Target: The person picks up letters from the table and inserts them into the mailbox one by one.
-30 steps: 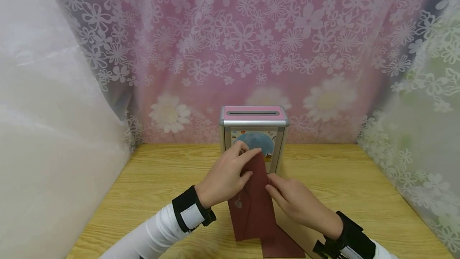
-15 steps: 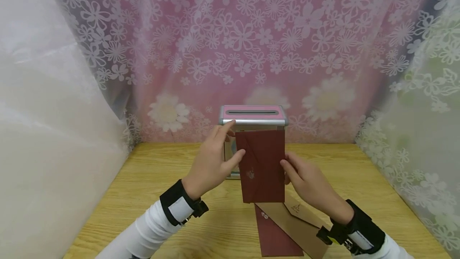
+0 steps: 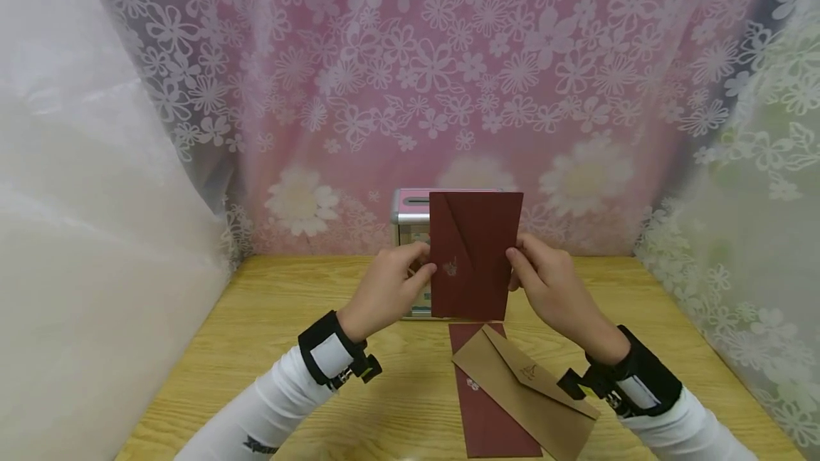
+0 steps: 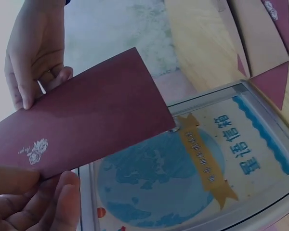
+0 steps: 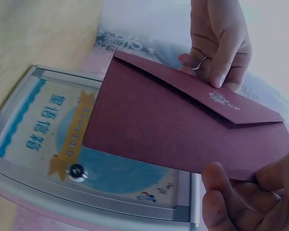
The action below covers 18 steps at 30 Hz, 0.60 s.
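A dark red envelope (image 3: 477,255) stands upright in front of the letter box (image 3: 410,218), its pointed flap and small printed emblem facing the head camera. My left hand (image 3: 386,289) pinches its left edge between thumb and fingers. On the opposite edge my right hand (image 3: 556,290) pinches it the same way. The envelope's top covers most of the box's pink lid and part of its slot (image 3: 418,201). In the right wrist view the flap side of the red envelope (image 5: 183,120) shows, with the box's blue picture panel (image 5: 111,168) behind it.
Below the hands, a brown envelope (image 3: 522,383) lies across a second red envelope (image 3: 477,418) on the wooden table (image 3: 307,375). A pink flowered curtain (image 3: 448,77) hangs behind the box. Pale sheets (image 3: 96,198) close off the sides.
The red envelope has been raised, straightened and moved slightly right, over the box's front and lid. My left hand, loosely spread half a second ago, now pinches its left edge.
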### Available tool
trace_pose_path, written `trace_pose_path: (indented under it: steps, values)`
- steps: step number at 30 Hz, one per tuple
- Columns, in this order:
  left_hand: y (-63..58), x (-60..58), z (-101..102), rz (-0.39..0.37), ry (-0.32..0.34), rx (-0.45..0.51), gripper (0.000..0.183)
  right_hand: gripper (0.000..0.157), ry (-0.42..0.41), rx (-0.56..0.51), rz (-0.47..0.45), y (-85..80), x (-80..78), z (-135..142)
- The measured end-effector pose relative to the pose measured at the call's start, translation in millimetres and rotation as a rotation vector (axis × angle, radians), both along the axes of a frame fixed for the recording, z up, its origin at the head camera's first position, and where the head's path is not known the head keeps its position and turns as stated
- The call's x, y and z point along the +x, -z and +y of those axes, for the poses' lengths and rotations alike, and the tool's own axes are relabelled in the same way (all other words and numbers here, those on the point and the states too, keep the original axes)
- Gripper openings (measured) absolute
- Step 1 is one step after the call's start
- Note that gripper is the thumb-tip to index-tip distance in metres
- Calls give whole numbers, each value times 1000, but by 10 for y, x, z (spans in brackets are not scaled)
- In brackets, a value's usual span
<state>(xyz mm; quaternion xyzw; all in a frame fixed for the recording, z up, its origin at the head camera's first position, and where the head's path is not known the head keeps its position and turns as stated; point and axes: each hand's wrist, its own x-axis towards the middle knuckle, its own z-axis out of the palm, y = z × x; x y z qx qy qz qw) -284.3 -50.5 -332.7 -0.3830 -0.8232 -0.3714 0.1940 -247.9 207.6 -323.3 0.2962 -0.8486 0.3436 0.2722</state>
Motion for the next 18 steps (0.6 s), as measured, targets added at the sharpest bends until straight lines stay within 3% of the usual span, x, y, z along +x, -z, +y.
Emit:
trace_pose_path:
  steps: [6,13,18]
  values:
    - [-200,-87,52,90,6,48,6,12,45,-19,92,-257,-50,-43]
    - [-451,-177,112,169,0,109,13,17,61,-70,54,-486,-192,-10]
    - [-625,-269,135,209,-21,155,9,15,69,-76,93,-689,-277,-41]
